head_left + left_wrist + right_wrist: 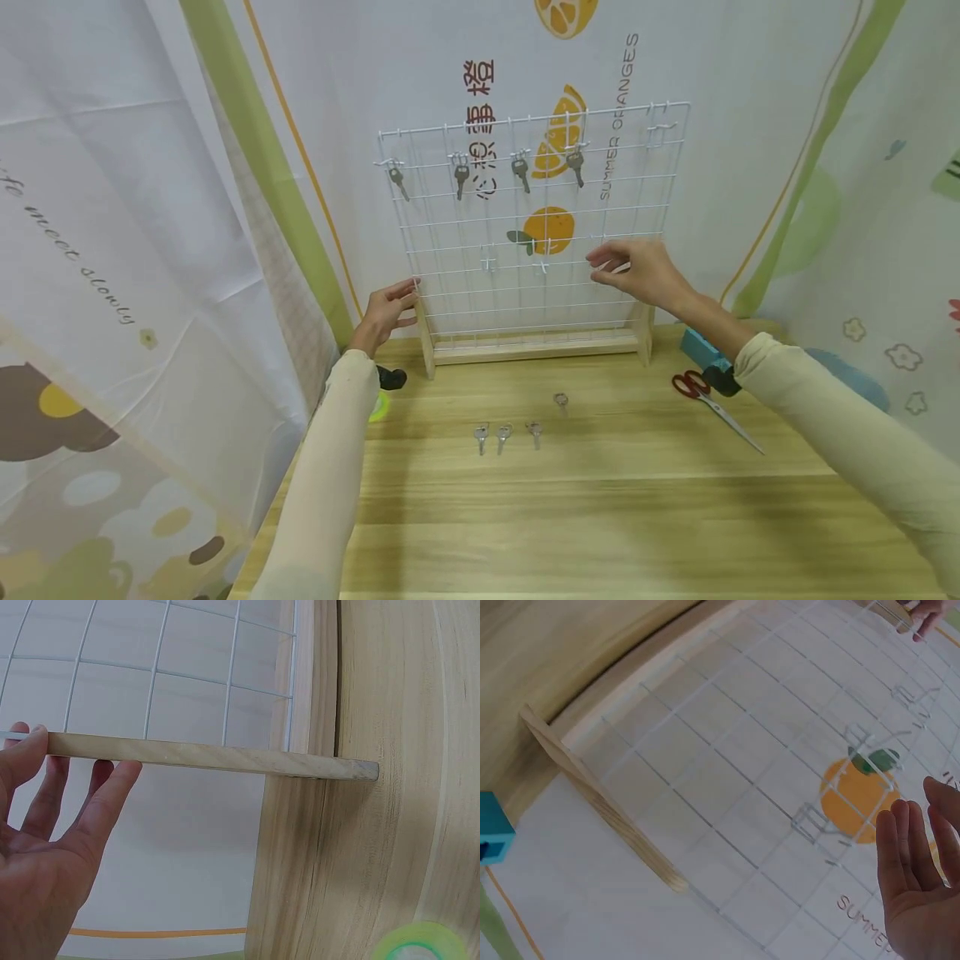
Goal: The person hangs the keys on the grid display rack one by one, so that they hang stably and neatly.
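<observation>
A white wire grid rack stands upright in a wooden base. My left hand grips its left wooden side post, thumb on one side and fingers on the other. My right hand is raised in front of the grid's right half, fingers fairly straight, with nothing visible between them. Near its fingertips in the right wrist view is a wire hook; another hook sits further left on the grid. Several keys, one of them a key near the left, hang from the top row of hooks.
On the table lie several keys, including a key and a key nearer the rack. Red-handled scissors and a blue block are at right. Yellow-green tape lies left. A bare hook hangs top right.
</observation>
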A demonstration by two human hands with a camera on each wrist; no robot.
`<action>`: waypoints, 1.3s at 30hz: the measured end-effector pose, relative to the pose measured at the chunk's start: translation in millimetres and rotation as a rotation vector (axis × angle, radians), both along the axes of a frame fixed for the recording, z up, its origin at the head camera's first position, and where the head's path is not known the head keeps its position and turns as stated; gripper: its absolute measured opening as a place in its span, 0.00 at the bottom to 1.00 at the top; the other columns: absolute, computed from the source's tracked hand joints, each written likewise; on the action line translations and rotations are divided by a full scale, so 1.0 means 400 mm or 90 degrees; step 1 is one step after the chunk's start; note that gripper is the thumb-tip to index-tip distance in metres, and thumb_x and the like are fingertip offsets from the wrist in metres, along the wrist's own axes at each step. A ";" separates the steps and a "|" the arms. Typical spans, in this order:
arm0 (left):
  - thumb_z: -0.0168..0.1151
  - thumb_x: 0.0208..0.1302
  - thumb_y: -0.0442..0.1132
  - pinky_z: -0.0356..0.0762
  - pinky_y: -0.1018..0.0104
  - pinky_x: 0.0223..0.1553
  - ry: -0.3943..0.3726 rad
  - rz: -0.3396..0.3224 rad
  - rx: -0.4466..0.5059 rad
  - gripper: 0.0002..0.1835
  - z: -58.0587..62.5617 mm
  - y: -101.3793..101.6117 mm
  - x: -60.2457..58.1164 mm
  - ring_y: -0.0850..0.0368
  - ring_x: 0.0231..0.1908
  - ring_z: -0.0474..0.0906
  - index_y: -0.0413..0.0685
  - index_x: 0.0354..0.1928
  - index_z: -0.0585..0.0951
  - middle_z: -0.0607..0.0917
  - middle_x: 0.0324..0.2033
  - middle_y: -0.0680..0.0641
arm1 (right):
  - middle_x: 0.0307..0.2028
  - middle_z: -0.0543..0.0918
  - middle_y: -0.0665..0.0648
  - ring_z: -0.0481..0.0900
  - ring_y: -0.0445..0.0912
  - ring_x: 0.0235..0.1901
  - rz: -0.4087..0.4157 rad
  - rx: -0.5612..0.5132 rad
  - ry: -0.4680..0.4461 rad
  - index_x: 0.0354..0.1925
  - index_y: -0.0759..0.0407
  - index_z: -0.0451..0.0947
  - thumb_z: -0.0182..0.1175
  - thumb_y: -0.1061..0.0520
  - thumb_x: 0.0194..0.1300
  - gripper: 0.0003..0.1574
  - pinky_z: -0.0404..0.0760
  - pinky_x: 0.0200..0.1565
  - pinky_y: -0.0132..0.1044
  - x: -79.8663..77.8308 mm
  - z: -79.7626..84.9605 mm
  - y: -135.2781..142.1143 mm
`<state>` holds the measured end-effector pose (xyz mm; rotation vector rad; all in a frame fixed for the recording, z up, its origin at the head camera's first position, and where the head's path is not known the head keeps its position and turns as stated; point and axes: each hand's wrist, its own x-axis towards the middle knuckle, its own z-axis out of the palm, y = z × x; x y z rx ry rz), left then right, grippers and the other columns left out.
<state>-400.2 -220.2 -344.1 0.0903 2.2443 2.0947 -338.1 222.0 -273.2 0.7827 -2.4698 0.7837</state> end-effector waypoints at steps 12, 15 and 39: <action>0.54 0.81 0.34 0.76 0.46 0.67 -0.003 0.013 0.002 0.26 -0.044 -0.007 -0.013 0.41 0.71 0.70 0.50 0.77 0.70 0.65 0.77 0.41 | 0.46 0.89 0.67 0.89 0.59 0.42 0.048 0.008 -0.058 0.51 0.69 0.86 0.71 0.65 0.67 0.15 0.91 0.43 0.46 0.005 -0.138 -0.001; 0.54 0.81 0.34 0.76 0.46 0.67 0.001 0.014 0.001 0.26 -0.047 -0.009 -0.013 0.41 0.70 0.70 0.50 0.77 0.70 0.66 0.77 0.41 | 0.46 0.89 0.67 0.88 0.59 0.42 0.051 0.012 -0.076 0.52 0.69 0.85 0.70 0.64 0.68 0.15 0.91 0.43 0.46 0.004 -0.166 -0.005; 0.55 0.81 0.34 0.79 0.48 0.65 0.008 0.017 -0.010 0.25 -0.023 -0.008 -0.029 0.43 0.70 0.71 0.51 0.76 0.72 0.67 0.76 0.43 | 0.42 0.89 0.65 0.88 0.58 0.40 0.131 0.040 -0.118 0.47 0.70 0.86 0.73 0.66 0.62 0.15 0.90 0.39 0.40 0.012 -0.432 -0.038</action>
